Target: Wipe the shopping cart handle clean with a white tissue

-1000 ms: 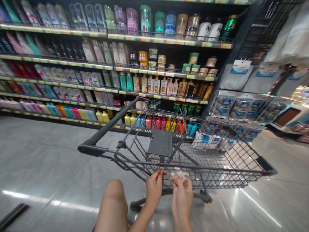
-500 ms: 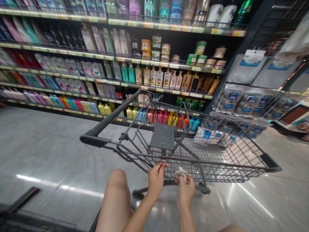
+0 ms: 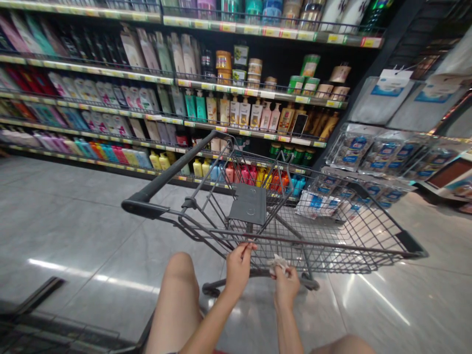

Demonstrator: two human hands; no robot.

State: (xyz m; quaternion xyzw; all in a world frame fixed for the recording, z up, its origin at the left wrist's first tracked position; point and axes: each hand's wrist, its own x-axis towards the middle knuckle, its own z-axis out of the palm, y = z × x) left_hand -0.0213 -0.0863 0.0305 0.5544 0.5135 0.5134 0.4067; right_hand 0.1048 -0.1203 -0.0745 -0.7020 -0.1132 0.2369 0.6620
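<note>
Pointing forward, crumpled whitish wad (image 3: 278, 263)

Indoor light, mod. bright, neutral; lamps out of frame. Long white glare streaks L & R on glossy grey floor (image 3: 110, 223). Deep shadow betw. long black metal shelves (image 3: 280, 32). Shiny highlights on clear plastic hanging packs w/ blue labels (image 3: 350, 145). Wide-angle stretch: far-L bottles lean. Small print illegible; crumpled off-white wad (image 3: 279, 260) a bit soft; bottom-L corner dim, blurry.
</note>
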